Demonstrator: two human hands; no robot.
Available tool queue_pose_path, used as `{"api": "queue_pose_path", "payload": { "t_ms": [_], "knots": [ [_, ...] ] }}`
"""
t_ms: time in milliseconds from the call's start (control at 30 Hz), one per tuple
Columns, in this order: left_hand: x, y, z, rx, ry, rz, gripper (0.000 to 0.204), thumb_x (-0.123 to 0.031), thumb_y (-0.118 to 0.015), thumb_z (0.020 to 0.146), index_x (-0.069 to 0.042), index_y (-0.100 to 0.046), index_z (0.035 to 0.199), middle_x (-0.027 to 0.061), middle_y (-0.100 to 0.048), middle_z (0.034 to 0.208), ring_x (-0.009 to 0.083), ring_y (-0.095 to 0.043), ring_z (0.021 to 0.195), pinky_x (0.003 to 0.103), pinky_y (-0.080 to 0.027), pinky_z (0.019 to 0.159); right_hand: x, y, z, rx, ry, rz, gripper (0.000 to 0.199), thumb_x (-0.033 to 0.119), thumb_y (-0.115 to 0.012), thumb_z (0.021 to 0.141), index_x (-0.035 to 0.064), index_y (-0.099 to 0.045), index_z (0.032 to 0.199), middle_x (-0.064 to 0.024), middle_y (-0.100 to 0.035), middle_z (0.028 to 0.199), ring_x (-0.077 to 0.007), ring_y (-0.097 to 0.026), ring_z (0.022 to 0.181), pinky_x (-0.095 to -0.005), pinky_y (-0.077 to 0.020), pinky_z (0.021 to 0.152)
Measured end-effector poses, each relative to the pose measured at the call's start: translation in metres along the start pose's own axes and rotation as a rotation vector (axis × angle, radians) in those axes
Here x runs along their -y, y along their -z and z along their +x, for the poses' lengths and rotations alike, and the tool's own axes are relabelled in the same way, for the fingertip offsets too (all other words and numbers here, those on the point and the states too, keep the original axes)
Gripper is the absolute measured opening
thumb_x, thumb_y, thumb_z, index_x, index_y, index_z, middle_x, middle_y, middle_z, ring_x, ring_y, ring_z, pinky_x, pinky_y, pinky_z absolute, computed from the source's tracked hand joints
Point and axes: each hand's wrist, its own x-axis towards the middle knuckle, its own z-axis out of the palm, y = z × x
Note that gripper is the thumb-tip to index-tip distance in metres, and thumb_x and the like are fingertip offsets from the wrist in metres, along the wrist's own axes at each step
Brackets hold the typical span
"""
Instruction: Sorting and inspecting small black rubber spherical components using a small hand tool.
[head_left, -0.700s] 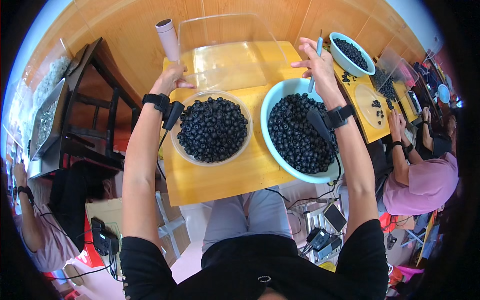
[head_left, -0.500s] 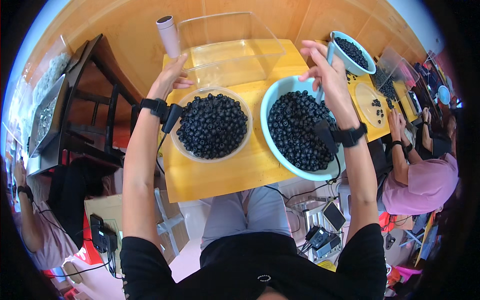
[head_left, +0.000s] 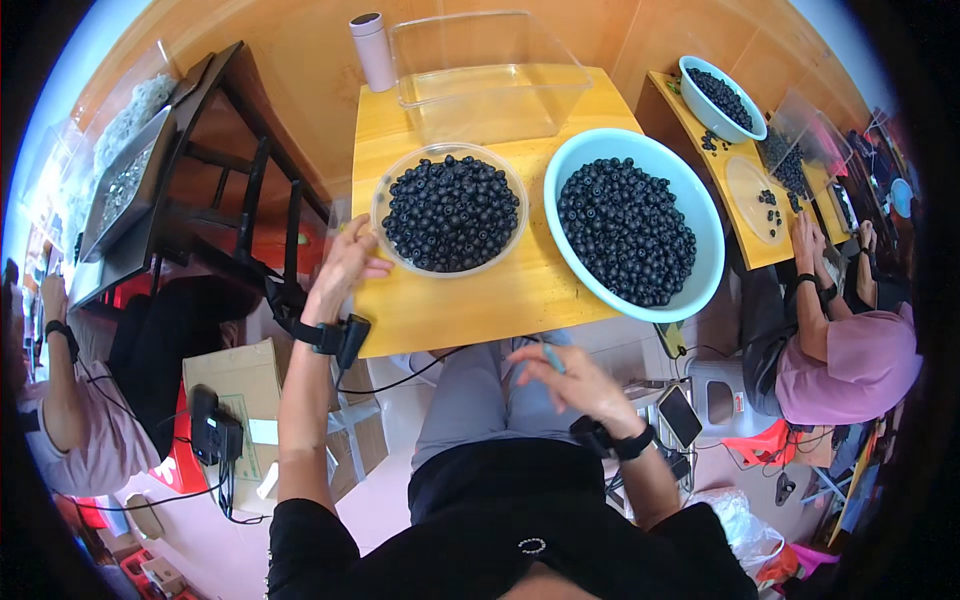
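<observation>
The left hand (head_left: 347,262) has its fingers loosely spread at the left edge of the yellow wooden surface (head_left: 480,310), just beside a round clear tub (head_left: 380,190); whether a fingertip touches the rim I cannot tell. The right hand (head_left: 575,382) is over the lap, short of the near edge, holding a blue pen-like tool (head_left: 552,358) between its fingers. Ahead of the right hand and to the right of the left one runs a bare strip of surface, and a narrower gap parts the tub from a pale blue bowl (head_left: 705,265). The bowl's right rim shows past the surface's right edge. On the cardboard box (head_left: 235,365) below the left hand is a white label (head_left: 264,431), too small to read. The tub holds a heap of small black balls (head_left: 452,215); the bowl, ahead and right of the right hand, holds more of them, spread unevenly. Farther ahead of both hands stand a clear plastic box (head_left: 480,118), see-through to its floor, and a pink flask (head_left: 373,58) with a dark top.
</observation>
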Motion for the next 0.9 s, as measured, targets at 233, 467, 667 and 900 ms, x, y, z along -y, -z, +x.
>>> {"api": "queue_pose_path", "payload": {
  "t_ms": [233,467,667,900],
  "knots": [
    [0.011,-0.030,-0.004,-0.063,-0.025,-0.200,0.060,0.001,-0.040,0.086,-0.009,-0.019,0.141,0.0189,-0.061,0.098,0.0241,-0.065,0.059,0.032,-0.058,0.053,-0.051,-0.049,-0.029,0.038,-0.054,0.024,0.029,0.025,-0.050,0.092,0.0028,-0.060,0.108,-0.0053,-0.063,0.077,-0.0101,-0.050,0.044,-0.0255,-0.0411,0.042],
    [0.026,-0.018,0.009,-0.069,-0.100,-0.146,0.059,0.003,-0.039,0.081,-0.008,-0.028,0.138,0.0145,-0.061,0.089,0.0223,-0.064,0.056,0.030,-0.057,0.049,-0.073,-0.049,-0.052,-0.008,-0.019,-0.065,0.030,0.026,-0.048,0.093,0.0042,-0.060,0.111,-0.0035,-0.064,0.080,-0.0078,-0.047,0.042,-0.0231,-0.0403,0.044],
    [0.030,-0.019,-0.032,-0.054,-0.115,-0.123,0.056,-0.002,-0.043,0.086,-0.005,-0.027,0.140,0.0083,-0.056,0.078,0.0180,-0.060,0.053,0.029,-0.057,0.049,-0.102,-0.060,-0.068,-0.076,-0.030,-0.069,0.030,0.027,-0.050,0.092,0.0026,-0.061,0.108,-0.0078,-0.063,0.076,-0.0137,-0.054,0.047,-0.0293,-0.0451,0.045],
    [0.041,-0.032,-0.074,0.000,-0.118,-0.175,0.059,-0.002,-0.040,0.085,-0.005,-0.024,0.142,0.0060,-0.052,0.078,0.0155,-0.060,0.054,0.027,-0.057,0.050,-0.118,-0.055,-0.072,-0.125,-0.125,-0.151,0.030,0.028,-0.050,0.092,0.0023,-0.063,0.101,-0.0122,-0.062,0.073,-0.0220,-0.058,0.052,-0.0341,-0.0458,0.050]
  ]
}}
